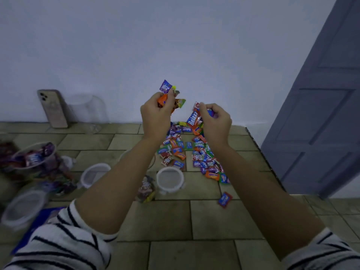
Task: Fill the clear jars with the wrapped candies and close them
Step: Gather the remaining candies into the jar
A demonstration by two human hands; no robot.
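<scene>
Each grip clutches crinkly foil candies (pixel 191 152) — left hand (pixel 155 117), right hand (pixel 216 121).

**Candies scattered, jars open on the tiled floor**

A heap of wrapped candies (pixel 191 152) in blue, orange, green, red and purple lies spread across the tiles, and one blue-and-red piece (pixel 225 199) sits apart, nearer the camera. More bunched wrappers (pixel 169 96) and a red "Relaxa" candy (pixel 193 118) are raised above the heap. An empty clear jar (pixel 169 181) stands upright just beside it, a second (pixel 94 177) well left. A candy-filled jar (pixel 34 155) is lidless at far left.
</scene>
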